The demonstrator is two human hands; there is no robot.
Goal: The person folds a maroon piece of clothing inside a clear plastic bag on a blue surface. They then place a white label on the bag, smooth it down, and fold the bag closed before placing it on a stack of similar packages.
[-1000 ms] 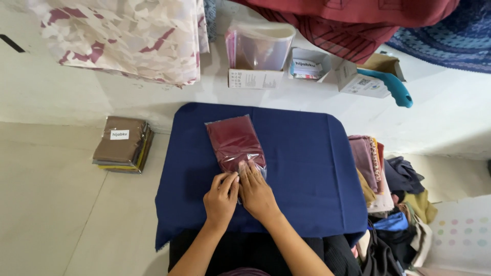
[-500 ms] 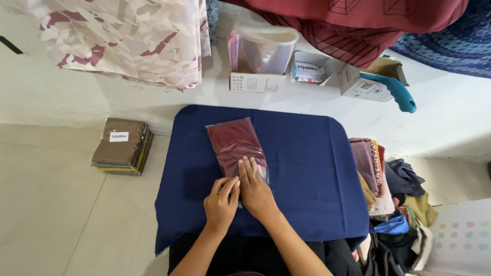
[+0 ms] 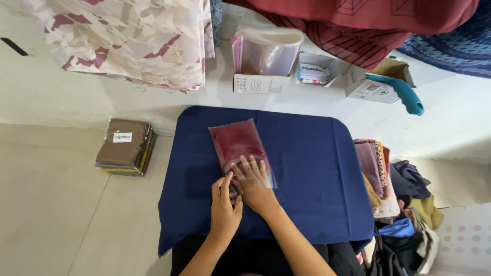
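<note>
A clear plastic bag holding folded maroon cloth (image 3: 236,143) lies on a small table draped in dark blue cloth (image 3: 312,179). My right hand (image 3: 252,181) lies flat on the bag's near end, fingers spread. My left hand (image 3: 224,204) sits beside it at the bag's near left corner, fingertips touching the bag's open edge.
A stack of packaged cloths (image 3: 125,148) lies on the floor at left. Behind the table stand a box with clear bags (image 3: 263,56), small cartons (image 3: 317,69) and a teal-handled tool (image 3: 404,94). Folded fabrics (image 3: 381,174) pile at the right. Patterned cloths hang above.
Both hands have stayed on the bag's near end, shifting only slightly; the bag has not moved.
</note>
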